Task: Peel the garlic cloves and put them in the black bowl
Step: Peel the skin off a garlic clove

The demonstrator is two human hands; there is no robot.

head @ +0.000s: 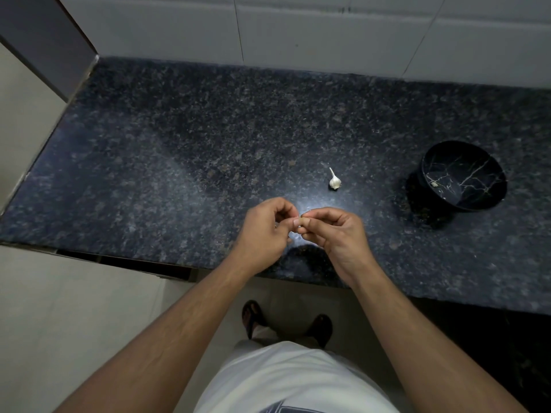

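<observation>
At the centre of the frame a small garlic clove (301,219) is pinched between the curled fingertips of both hands, most of it hidden by the fingers. The left hand (265,231) is held with thumb and forefinger bent inward onto the clove, the remaining fingers curled beneath; the right hand (337,234) is closed from the other side, its fingertips pressed against those of the left. Both hands are held just above the front part of the dark speckled granite countertop (179,144). Just beyond the hands, slightly right of centre, a garlic bulb (334,180) with a thin stem pointing away is seen lying on the stone. Well apart, at the right of the frame, a black bowl (462,175) with pale marble-like veins is placed on the countertop; a small pale piece, perhaps a clove, is seen inside it near the left wall. White wall tiles (298,31) are seen across the top, and sandalled feet at the bottom.
</observation>
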